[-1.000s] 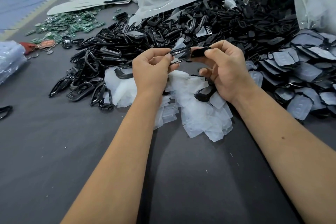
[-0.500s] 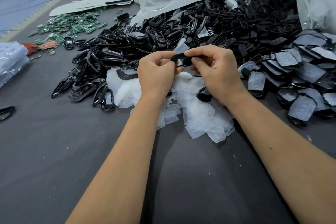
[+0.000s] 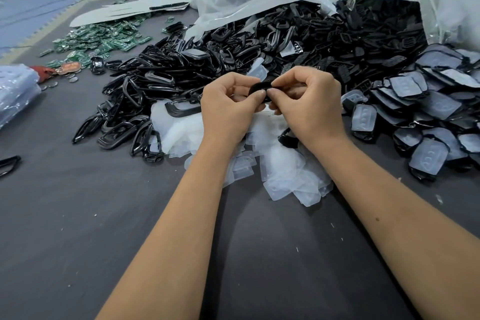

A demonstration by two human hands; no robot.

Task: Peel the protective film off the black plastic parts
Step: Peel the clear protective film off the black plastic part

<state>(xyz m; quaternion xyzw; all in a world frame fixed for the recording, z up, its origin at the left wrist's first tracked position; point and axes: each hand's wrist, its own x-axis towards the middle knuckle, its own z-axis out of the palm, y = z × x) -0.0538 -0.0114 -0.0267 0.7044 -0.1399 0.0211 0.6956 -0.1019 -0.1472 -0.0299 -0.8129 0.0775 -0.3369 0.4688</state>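
Two hands meeting, left hand (image 3: 228, 109) and right hand (image 3: 311, 104) — black plastic part (image 3: 257, 87) pinched between fingertips

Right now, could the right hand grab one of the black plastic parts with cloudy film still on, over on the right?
Probably yes. The right hand is close to the film-covered black parts, nothing lies between, but it holds a black piece.

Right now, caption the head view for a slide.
Both hands, left hand and right hand, pinch one black plastic part above a pile of peeled film.

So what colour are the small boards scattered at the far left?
Green, clearest in the head view.
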